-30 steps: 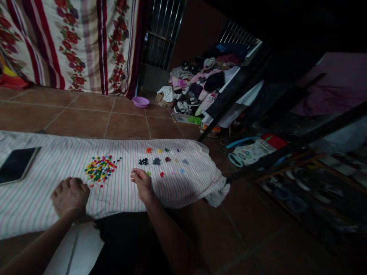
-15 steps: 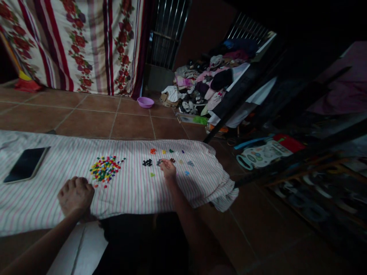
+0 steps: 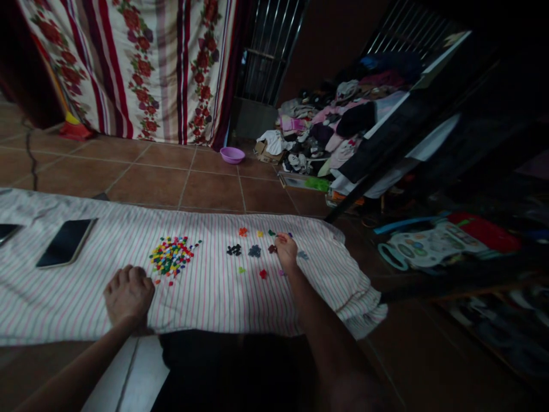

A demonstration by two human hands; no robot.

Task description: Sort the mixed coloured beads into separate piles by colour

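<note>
My right hand (image 3: 286, 250) reaches over small sorted clusters, thumb and fingertips pinched right by the dark green pieces (image 3: 271, 233); whatever is in the pinch is too small to make out. Around it lie orange (image 3: 243, 232), yellow (image 3: 259, 234), black (image 3: 234, 250), grey (image 3: 254, 250), brown (image 3: 273, 249), lime (image 3: 242, 270) and red pieces (image 3: 263, 274). Some clusters are partly covered by this hand. My left hand (image 3: 129, 294) rests on the striped cloth with curled fingers, their undersides hidden. Just right of it is a mixed heap of small coloured pieces (image 3: 172, 256).
A dark-screened phone (image 3: 67, 243) lies on the striped cloth (image 3: 206, 303) at left, with another dark device (image 3: 7, 232) at the edge. Beyond are a purple basin (image 3: 232, 155) on the tiled floor, a clothes pile (image 3: 326, 129) and a floral curtain (image 3: 167, 74).
My right hand has moved from the grey cluster up and right to the dark green one, uncovering the grey and red pieces. My left hand keeps its place beside the heap; the view has shifted.
</note>
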